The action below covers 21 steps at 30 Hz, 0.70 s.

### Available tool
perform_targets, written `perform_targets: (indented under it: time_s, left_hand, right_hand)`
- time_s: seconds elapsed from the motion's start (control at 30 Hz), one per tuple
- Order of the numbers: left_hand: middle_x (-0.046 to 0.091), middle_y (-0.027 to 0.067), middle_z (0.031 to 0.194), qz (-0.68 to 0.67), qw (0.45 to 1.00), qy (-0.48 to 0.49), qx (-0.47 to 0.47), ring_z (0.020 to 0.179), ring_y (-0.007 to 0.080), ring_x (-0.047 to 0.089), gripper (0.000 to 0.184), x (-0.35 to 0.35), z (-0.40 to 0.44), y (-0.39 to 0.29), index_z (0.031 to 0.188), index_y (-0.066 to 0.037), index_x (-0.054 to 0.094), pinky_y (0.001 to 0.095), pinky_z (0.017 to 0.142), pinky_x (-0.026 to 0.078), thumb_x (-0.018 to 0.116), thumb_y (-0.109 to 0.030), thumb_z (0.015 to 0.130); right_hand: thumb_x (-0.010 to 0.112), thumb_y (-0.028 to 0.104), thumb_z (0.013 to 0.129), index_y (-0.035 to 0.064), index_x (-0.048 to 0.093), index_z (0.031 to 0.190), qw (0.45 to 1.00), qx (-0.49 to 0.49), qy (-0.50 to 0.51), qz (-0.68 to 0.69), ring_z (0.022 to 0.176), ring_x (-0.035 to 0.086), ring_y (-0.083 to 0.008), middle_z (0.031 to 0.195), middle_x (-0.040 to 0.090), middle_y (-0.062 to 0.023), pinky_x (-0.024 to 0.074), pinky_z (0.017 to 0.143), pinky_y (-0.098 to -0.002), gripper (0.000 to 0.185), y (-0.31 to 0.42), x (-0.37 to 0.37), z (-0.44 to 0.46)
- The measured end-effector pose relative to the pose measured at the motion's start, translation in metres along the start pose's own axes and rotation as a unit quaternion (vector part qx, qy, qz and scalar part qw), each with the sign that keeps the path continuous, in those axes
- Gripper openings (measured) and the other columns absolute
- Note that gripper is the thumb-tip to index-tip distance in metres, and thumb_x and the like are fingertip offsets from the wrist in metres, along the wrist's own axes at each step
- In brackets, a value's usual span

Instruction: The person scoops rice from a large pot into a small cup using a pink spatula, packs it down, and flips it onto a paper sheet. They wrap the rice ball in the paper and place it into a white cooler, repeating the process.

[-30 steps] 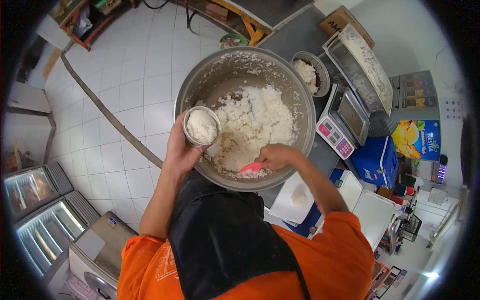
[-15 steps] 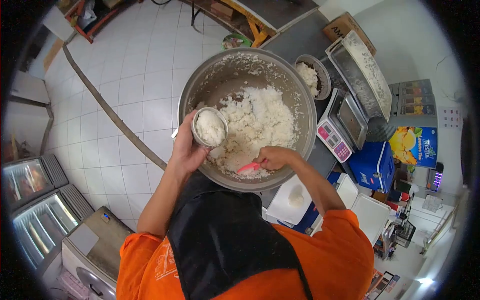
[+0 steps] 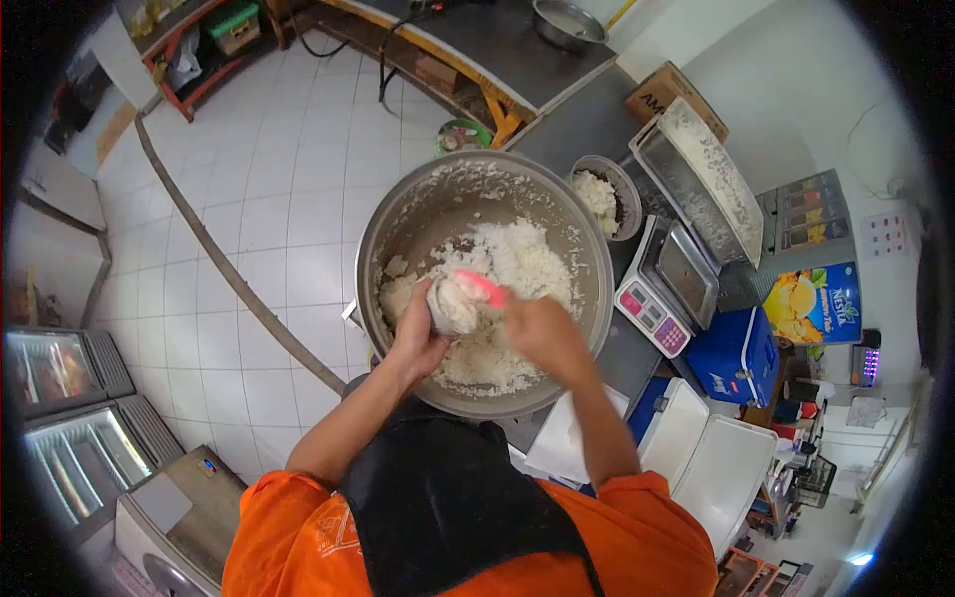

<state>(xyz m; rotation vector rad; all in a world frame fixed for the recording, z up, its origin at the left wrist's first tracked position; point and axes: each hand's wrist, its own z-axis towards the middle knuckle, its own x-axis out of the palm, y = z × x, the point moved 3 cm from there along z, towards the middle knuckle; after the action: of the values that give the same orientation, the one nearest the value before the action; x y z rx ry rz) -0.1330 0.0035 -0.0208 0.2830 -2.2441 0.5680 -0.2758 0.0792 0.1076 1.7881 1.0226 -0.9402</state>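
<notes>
From my remote seat I make out dull metal on the pot, rough with stuck rice, smooth plastic on the scoop, matt cloth on the apron, glossy floor tiles.

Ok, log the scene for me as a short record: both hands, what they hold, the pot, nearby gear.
left hand: holds a small cup over the pot
right hand: grips a pink scoop, its head at the cup's mouth
pot: large, metal; white rice inside, grains on its walls
bowl: beside the pot, rice inside
scale: digital, metal tray on top
cooler: blue, beside the scale
</notes>
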Motion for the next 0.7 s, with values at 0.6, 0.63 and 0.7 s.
perform_targets:
  time_s: [0.6,0.63,0.7]
  left_hand:
    - [0.069,0.0088,0.102,-0.016,0.995,0.092,-0.047,0.093,0.0234,0.069,0.035,0.042,0.030,0.010,0.111,-0.009,0.062,0.0409,0.080,0.060,0.040,-0.033,0.099]
    - [0.069,0.0081,0.102,0.007,0.992,0.114,-0.050,0.091,0.0226,0.070,0.034,0.037,0.037,0.014,0.111,-0.010,0.062,0.0390,0.078,0.060,0.041,-0.034,0.099]
    - [0.069,0.0075,0.102,0.029,0.989,0.133,-0.057,0.090,0.0218,0.070,0.033,0.032,0.038,0.020,0.112,-0.010,0.062,0.0370,0.076,0.061,0.043,-0.034,0.098]
  right_hand:
    - [0.048,0.008,0.093,0.0077,0.054,0.135,0.947,0.187,-0.156,0.208,0.088,0.068,-0.0415,0.097,0.067,-0.0264,0.0511,0.078,-0.0475,0.042,-0.009,0.024,-0.048]
    - [0.048,0.008,0.093,0.0077,0.054,0.135,0.947,0.189,-0.156,0.209,0.088,0.068,-0.0415,0.097,0.067,-0.0264,0.0511,0.078,-0.0475,0.042,-0.008,0.036,-0.044]
    - [0.046,0.012,0.093,0.0096,0.053,0.134,0.952,0.048,-0.224,0.204,0.086,0.064,-0.0479,0.085,0.065,-0.0296,0.0479,0.076,-0.0563,0.041,-0.001,0.054,-0.037]
